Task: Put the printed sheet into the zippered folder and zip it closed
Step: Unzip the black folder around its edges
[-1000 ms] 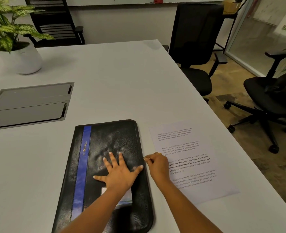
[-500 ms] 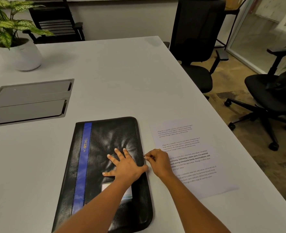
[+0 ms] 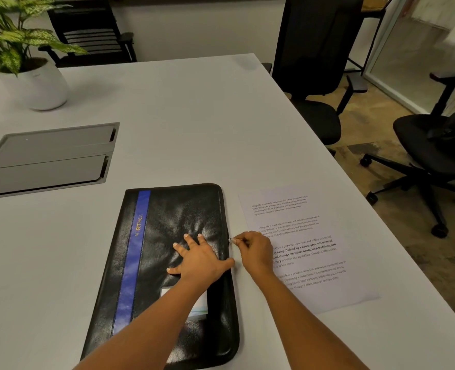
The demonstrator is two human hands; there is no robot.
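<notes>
The left hand point(image 3: 199, 260) lies flat, fingers spread, on the black leather zippered folder point(image 3: 167, 263); the right hand point(image 3: 255, 249) has its grip pinched on the small metal zipper pull point(image 3: 231, 240), beside the white printed sheet point(image 3: 306, 247) on the white counter point(image 3: 181, 124).

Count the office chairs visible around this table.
3: one black chair behind the table's far edge, near the plant; one at the far right corner; one on the floor further right, partly cut off. Others may sit outside the frame.

- Left hand point(image 3: 198, 259) lies flat, palm down, fingers spread, thumb stretched out to the right.
- Right hand point(image 3: 255, 249) is curled, thumb and forefinger pinched together, tips pointing left.
- Both forearms are bare, reaching forward.
</notes>
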